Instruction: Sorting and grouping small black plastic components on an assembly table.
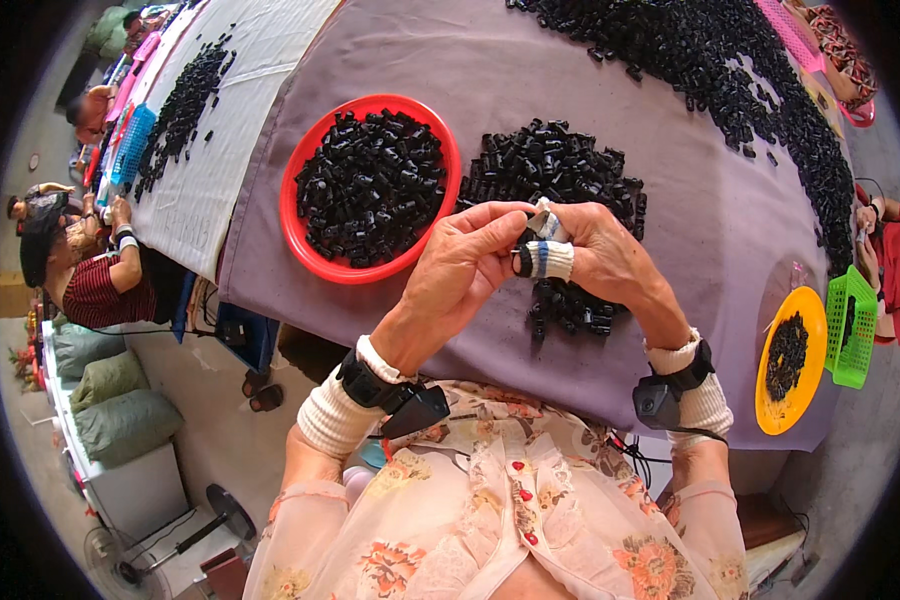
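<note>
Tray (290, 195) on L half of table cloth (390, 50), pcs (370, 185) in it. Loose pile (560, 165) just R of tray, approx. mid-table. Both hands over near side of pile: L hand (460, 265) nr tray's R side, R hand (615, 255) to its R. Big heap (670, 50) behind, running down far R side. Nr R edge: dish (811, 340) w/ bits in it, basket (842, 370) just R of it. Far L: another cloth (260, 80) w/ scattered pcs, co-worker (100, 285) at its L edge; sacks (125, 405) lower L, sandals (262, 395) on floor btwn sacks & table.
</note>
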Available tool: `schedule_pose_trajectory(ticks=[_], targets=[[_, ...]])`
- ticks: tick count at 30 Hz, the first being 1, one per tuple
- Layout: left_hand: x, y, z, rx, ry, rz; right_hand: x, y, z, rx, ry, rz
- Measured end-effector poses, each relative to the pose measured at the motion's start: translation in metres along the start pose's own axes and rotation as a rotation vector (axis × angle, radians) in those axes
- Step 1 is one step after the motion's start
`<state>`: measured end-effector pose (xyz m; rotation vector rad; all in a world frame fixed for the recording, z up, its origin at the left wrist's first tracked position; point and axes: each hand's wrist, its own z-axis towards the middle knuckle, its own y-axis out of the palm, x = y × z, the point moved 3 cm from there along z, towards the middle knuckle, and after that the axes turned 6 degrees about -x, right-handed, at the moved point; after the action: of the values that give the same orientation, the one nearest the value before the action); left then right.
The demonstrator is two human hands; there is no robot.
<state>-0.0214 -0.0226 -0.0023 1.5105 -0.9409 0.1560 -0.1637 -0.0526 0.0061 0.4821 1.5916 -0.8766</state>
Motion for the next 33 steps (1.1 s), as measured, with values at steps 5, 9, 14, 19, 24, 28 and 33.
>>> schedule_pose_trajectory(ticks=[5,9,14,19,24,28,33], targets=[[0.005,0.001,0.002,0.012,0.043,0.031,0.0,0.001,0.006,0.01,-0.022,0.054],[0.007,-0.002,0.002,0.017,0.064,0.057,-0.001,0.002,0.008,-0.007,-0.018,-0.004],[0.009,0.002,0.003,-0.003,0.05,0.018,-0.004,0.001,0.008,0.03,-0.042,0.005],[0.005,-0.001,0.002,-0.092,0.04,-0.133,-0.005,-0.001,0.006,0.071,-0.045,0.079],[0.005,0.001,0.001,-0.078,0.044,-0.121,-0.01,-0.004,0.004,0.097,0.015,0.037],[0.007,0.002,0.001,-0.055,0.04,-0.115,-0.012,-0.004,0.004,0.092,0.054,0.072],[0.009,0.003,0.001,-0.015,0.044,-0.011,-0.005,-0.001,0.004,0.101,0.003,0.058]])
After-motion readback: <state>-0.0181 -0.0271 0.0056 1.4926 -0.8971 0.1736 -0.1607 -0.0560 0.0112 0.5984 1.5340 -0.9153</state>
